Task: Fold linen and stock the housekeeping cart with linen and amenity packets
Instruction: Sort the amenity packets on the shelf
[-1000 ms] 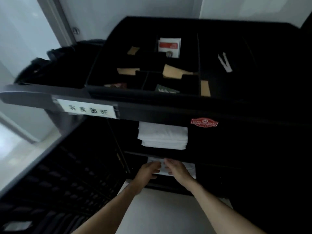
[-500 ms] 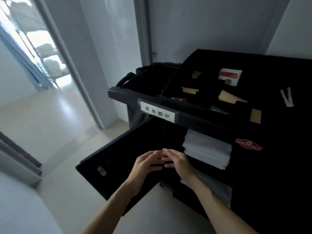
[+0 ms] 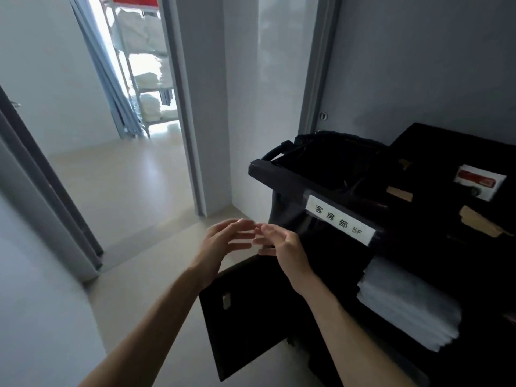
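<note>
Pale corridor floor (image 3: 125, 185), black housekeeping cart (image 3: 321, 180), left hand (image 3: 220, 244) and right hand (image 3: 282, 247) empty, fingers spread apart

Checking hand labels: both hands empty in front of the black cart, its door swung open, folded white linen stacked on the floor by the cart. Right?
Not quite. The head view shows the folded white linen stack on a shelf inside the black housekeeping cart, not on the floor. The rest holds: left hand and right hand empty, black cart door swung open.
</note>
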### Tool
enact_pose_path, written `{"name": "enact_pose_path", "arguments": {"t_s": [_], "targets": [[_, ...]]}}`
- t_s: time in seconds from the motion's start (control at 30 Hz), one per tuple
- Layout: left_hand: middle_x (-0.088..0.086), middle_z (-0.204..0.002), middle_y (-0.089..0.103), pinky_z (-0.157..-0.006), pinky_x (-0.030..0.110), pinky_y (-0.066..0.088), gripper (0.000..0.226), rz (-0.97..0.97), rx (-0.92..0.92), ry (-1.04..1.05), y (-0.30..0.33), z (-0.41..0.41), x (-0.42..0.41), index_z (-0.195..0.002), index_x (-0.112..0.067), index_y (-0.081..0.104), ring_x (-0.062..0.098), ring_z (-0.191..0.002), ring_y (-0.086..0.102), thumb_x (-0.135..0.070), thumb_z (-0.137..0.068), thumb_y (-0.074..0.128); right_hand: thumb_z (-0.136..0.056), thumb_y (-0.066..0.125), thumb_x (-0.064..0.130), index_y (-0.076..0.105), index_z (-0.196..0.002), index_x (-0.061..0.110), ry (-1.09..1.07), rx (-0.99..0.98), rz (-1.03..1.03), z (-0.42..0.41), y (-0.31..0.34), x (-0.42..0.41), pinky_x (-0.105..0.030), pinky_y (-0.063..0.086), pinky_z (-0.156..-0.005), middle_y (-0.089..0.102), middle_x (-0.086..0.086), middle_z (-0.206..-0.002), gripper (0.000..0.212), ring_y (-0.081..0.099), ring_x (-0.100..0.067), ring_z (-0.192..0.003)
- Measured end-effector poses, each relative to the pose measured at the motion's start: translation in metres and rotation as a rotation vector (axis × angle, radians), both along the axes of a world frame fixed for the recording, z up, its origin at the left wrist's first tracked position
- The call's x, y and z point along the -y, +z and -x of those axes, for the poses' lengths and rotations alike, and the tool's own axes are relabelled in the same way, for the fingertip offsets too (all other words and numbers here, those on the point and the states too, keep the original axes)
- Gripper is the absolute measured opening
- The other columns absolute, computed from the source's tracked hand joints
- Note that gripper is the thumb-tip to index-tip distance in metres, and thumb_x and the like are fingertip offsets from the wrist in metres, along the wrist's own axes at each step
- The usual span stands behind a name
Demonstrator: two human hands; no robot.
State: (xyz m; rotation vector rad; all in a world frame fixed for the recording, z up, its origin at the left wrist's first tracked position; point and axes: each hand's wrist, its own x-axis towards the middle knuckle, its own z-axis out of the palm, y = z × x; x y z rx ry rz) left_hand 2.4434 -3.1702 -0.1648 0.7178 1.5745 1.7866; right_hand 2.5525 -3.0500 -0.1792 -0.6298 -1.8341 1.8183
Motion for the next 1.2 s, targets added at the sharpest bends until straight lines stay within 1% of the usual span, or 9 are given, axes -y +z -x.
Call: {"name": "enact_pose_path", "arguments": {"t_s": [0.13,0.3,0.47,0.6,0.8,0.9,1.03,1.13,1.2], "targets": [[0.009,-0.111,0.074,-0.092,0.041,0.056,0.028,-0.022,-0.034,-0.010,-0.009,0.064,0.003,-0.114,-0.006,0.071,0.027,-0.105,0.070,-0.020,-0.101,0.051,-0.103,0.049,0.024,0.067,-0.120,0.010,-0.034,-0.017,0.004,0.069,-0.002,-0.001,-0.036,0.060,-0.082,0.076,-0.002,-0.105,0.029,0.072,-0.017,-0.097],[0.006,-0.108,0.075,-0.091,0.038,0.056,0.026,-0.015,-0.023,0.066,-0.015,0.157,0.014,-0.113,-0.009,0.071,0.024,-0.103,0.070,-0.019,-0.101,0.051,-0.102,0.051,0.022,0.070,-0.117,0.013,-0.051,-0.003,0.017,0.166,-0.012,0.018,-0.041,0.060,-0.083,0.076,-0.002,-0.105,0.026,0.072,-0.019,-0.098],[0.006,-0.108,0.075,-0.091,0.041,0.057,0.026,0.002,0.019,0.139,-0.016,0.233,0.026,-0.113,-0.008,0.071,0.024,-0.103,0.070,-0.019,-0.102,0.051,-0.102,0.051,0.026,0.071,-0.115,0.018,-0.029,0.015,0.020,0.246,-0.010,0.026,-0.037,0.061,-0.081,0.076,0.002,-0.105,0.025,0.072,-0.016,-0.097],[0.005,-0.106,0.076,-0.092,0.043,0.057,0.025,0.013,0.011,0.190,-0.009,0.282,0.033,-0.112,-0.009,0.072,0.023,-0.102,0.071,-0.019,-0.101,0.051,-0.102,0.050,0.023,0.071,-0.114,0.014,-0.005,-0.010,0.067,0.308,0.000,0.028,-0.042,0.060,-0.084,0.076,0.000,-0.103,0.025,0.072,-0.018,-0.096],[0.006,-0.105,0.076,-0.090,0.042,0.057,0.024,0.017,0.003,0.310,-0.006,0.357,0.042,-0.113,-0.009,0.071,0.023,-0.102,0.071,-0.017,-0.101,0.051,-0.101,0.052,0.022,0.072,-0.111,0.016,0.068,-0.036,0.061,0.400,-0.002,0.034,-0.030,0.060,-0.074,0.077,0.001,-0.100,0.023,0.073,-0.015,-0.092],[0.006,-0.106,0.076,-0.089,0.040,0.058,0.025,0.049,-0.001,0.332,-0.013,0.399,0.044,-0.115,-0.009,0.070,0.023,-0.101,0.071,-0.017,-0.101,0.051,-0.101,0.052,0.019,0.071,-0.112,0.012,0.082,-0.031,0.099,0.446,-0.013,0.035,-0.032,0.060,-0.075,0.077,-0.002,-0.099,0.024,0.073,-0.016,-0.090],[0.004,-0.109,0.075,-0.089,0.039,0.058,0.025,0.095,-0.004,0.341,-0.031,0.467,0.038,-0.115,-0.011,0.070,0.020,-0.102,0.071,-0.018,-0.102,0.050,-0.101,0.052,0.021,0.071,-0.114,0.011,0.106,-0.010,0.103,0.513,-0.033,0.026,-0.033,0.060,-0.077,0.076,-0.002,-0.102,0.025,0.073,-0.016,-0.091],[0.004,-0.112,0.074,-0.089,0.039,0.058,0.025,0.101,-0.008,0.355,-0.043,0.533,0.027,-0.115,-0.011,0.069,0.021,-0.103,0.070,-0.019,-0.102,0.049,-0.100,0.053,0.019,0.072,-0.112,0.010,0.083,-0.045,0.126,0.578,-0.044,0.005,-0.032,0.060,-0.075,0.077,0.000,-0.101,0.024,0.073,-0.017,-0.090],[0.006,-0.112,0.074,-0.089,0.042,0.058,0.026,0.110,0.008,0.385,-0.041,0.582,0.021,-0.115,-0.008,0.069,0.023,-0.103,0.070,-0.017,-0.102,0.048,-0.100,0.052,0.018,0.073,-0.109,0.009,0.054,-0.043,0.197,0.626,-0.044,-0.010,-0.033,0.060,-0.076,0.077,-0.002,-0.099,0.025,0.073,-0.020,-0.089]]}}
